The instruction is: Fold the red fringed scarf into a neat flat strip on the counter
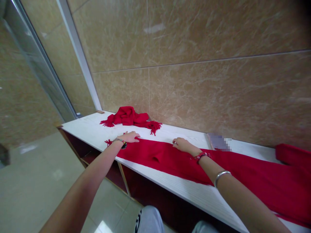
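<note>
No legible txt, nos. or brand anywhere. Rect. item just beyond the far edge of the long red cloth is pixelated, so any wording's n/a. Pale trouser leg, on the cloth's near side, has dk. marks (letters or pattern, can't tell).

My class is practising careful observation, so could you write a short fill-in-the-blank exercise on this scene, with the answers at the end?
1. The flat scarf and the crumpled scarf share the colour ____.
2. Of the left hand and the right hand, the ____ one is nearer the crumpled scarf.
3. The silver bangle is on the ____ arm.
4. The counter under the scarves has a top coloured ____.

Missing words: red; left; right; white.
</note>
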